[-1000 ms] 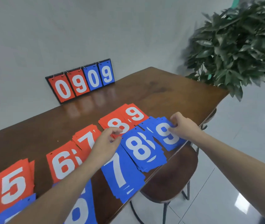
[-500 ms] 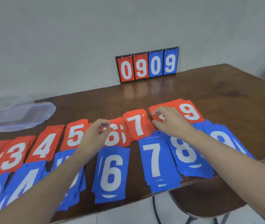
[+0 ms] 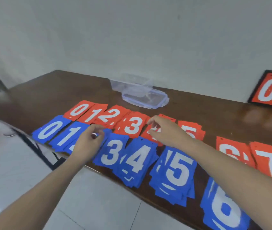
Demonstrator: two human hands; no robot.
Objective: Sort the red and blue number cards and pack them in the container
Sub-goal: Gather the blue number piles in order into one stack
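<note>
Head view: I have swung the view from the 9 piles at the right end of the counter (image 3: 198, 103) to its left end, and both hands travelled with it. My left hand (image 3: 88, 143) now hovers over the blue 2 pile (image 3: 106, 132), its grip loosely curled, holding nothing that I can make out. My right hand (image 3: 166, 130) is over the red 4 pile (image 3: 152, 138), fingers relaxed and apart. Red piles form the far row, blue piles the row along the near edge. The container (image 3: 144, 95) sits open behind the red row. Judgement: sorting looks complete; gathering starts from the low numbers.
</note>
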